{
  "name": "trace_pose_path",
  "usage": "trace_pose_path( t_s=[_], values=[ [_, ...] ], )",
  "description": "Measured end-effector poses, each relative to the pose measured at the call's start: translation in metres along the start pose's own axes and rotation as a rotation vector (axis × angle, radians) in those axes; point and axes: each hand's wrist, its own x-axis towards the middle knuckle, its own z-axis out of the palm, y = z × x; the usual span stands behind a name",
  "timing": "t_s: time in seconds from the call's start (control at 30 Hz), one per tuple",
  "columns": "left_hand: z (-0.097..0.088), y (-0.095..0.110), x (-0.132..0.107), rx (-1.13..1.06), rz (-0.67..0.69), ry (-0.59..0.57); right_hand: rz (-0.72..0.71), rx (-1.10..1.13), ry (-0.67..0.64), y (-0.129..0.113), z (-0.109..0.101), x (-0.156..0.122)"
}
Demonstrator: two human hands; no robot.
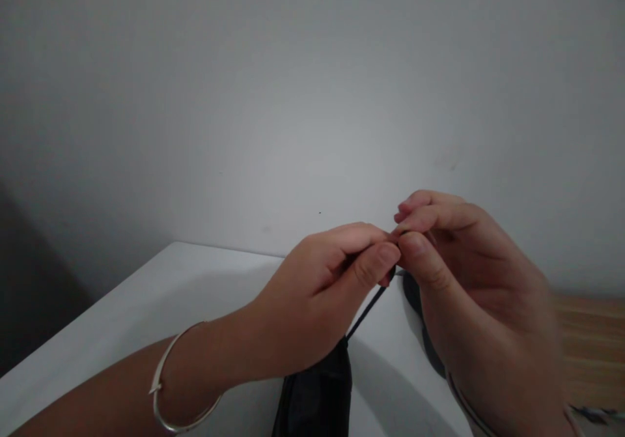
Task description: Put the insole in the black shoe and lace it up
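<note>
My left hand (312, 294), with a silver bangle on the wrist, is closed, its thumb pressed against the index finger on a thin black cord (367, 313). The thumb and fingers of my right hand (483, 307) pinch at the same spot, tip to tip with the left; the bit of cord between them is mostly hidden. Downward the cord runs to the top corner of a shiny black pouch-like object (319, 391). That object lies below my left hand and is cut off by the frame's lower edge.
A white tabletop (146, 300) stands against a plain pale wall (303, 98). Partly behind my right hand lies a dark curved object (430, 346) of unclear kind. Wood-grained boards (593, 346) show at the right, with a patterned strip (596, 414) below.
</note>
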Motion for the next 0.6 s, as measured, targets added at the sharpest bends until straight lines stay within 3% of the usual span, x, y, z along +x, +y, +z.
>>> trace_pose_path(
  t_s=[0.17,0.33,0.6],
  values=[
    [-0.002,-0.002,-0.005,0.129,0.187,0.054,0.111,0.201,-0.023,0.016,0.002,-0.012],
    [-0.005,-0.001,-0.006,0.335,0.336,0.073,0.298,0.431,-0.210,0.041,0.007,-0.032],
    [-0.007,0.001,-0.007,0.386,0.374,0.112,0.368,0.605,-0.221,0.039,0.010,-0.024]
  ],
)
